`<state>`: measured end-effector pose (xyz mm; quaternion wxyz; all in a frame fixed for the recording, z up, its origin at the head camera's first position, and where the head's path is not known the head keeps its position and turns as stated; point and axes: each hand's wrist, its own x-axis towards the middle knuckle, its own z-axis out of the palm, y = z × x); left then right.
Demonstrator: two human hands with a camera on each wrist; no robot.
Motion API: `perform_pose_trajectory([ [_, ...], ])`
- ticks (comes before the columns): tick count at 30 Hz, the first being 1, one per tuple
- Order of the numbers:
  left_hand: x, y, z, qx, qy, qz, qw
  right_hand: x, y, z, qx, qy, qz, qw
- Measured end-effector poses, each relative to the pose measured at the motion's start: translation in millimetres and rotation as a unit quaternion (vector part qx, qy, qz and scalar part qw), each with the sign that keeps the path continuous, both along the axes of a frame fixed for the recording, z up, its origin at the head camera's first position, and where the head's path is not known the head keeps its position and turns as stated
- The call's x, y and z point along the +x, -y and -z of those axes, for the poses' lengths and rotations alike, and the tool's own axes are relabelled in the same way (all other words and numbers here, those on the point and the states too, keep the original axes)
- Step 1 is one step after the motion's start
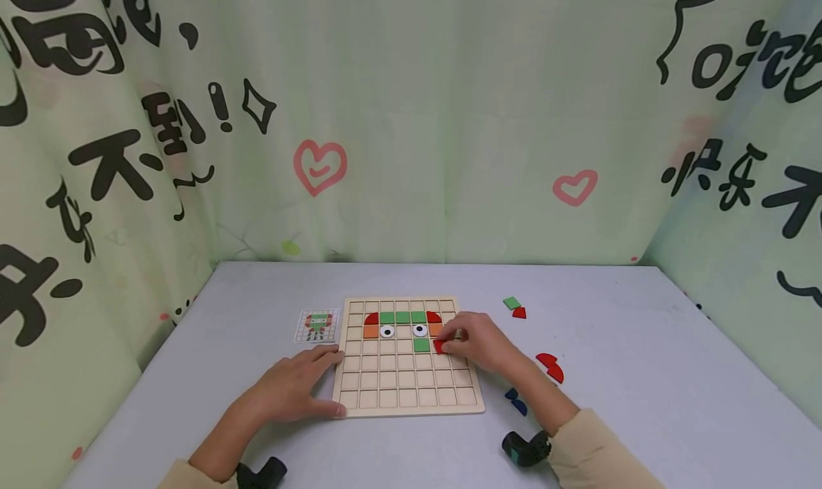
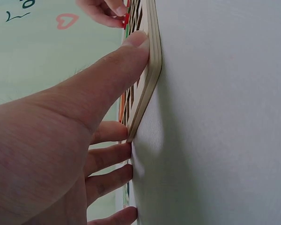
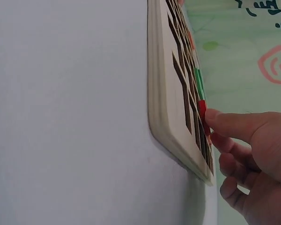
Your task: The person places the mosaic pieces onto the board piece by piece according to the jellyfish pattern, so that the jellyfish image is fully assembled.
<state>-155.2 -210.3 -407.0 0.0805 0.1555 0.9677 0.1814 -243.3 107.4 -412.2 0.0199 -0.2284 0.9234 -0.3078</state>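
The board (image 1: 369,382) lies on the counter (image 1: 411,455), from the left hand (image 1: 292,383), whose spread fingers touch its edge, to beneath the right hand (image 1: 478,340), which pinches a red piece (image 1: 439,347) just beside a green square (image 1: 421,345).

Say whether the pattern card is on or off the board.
Off: the pattern card lies on the white table, left of the board.
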Motion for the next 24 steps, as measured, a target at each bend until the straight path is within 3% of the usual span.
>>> perform_pose_trajectory([
  [12,-1.1,-0.8,0.5,0.000,0.001,0.003,1.0000,-2.3,5.1,-0.3,-0.002,0.021,0.026,0.9994],
  [17,-1.8,-1.8,0.4,-0.003,0.002,0.003,1.0000,-5.0,-10.9,-2.0,0.006,0.020,0.057,0.9981],
  [24,-0.9,-1.5,-1.1,-0.002,-0.002,-0.005,1.0000,-15.3,-47.0,-3.1,0.012,-0.018,0.085,0.9961],
])
